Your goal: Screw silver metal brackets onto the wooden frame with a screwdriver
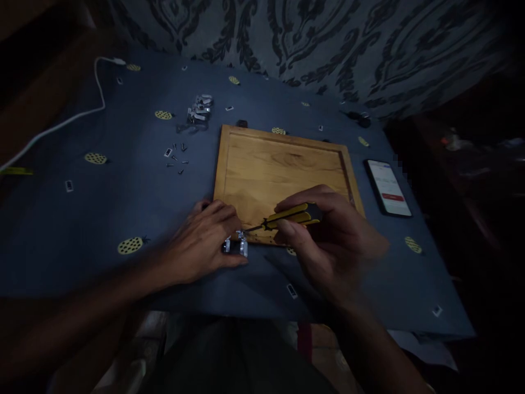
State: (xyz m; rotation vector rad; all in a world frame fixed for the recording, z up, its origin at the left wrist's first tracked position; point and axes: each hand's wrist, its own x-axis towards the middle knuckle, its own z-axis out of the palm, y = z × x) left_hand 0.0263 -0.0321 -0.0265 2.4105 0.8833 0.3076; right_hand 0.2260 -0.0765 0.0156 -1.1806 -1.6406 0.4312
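Screwdriver (293, 216) gripped in fingers of right hand (338, 246), tip held at metal fitting (244, 248); fitting clasped by fingers of left hand (207, 235) at wooden board's (279, 169) near-left corner.

I can see a phone (388, 187) with its screen (384, 175) lit up, lying on a blue cloth (61, 230) with yellow pineapples (130, 245). A bendy white wire (103, 103) lies well apart from it. Dark leafy swirls (244, 41) show behind.

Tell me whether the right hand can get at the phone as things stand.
Probably yes: nothing seems to block the right hand from the phone, though the held screwdriver might hamper grasping.
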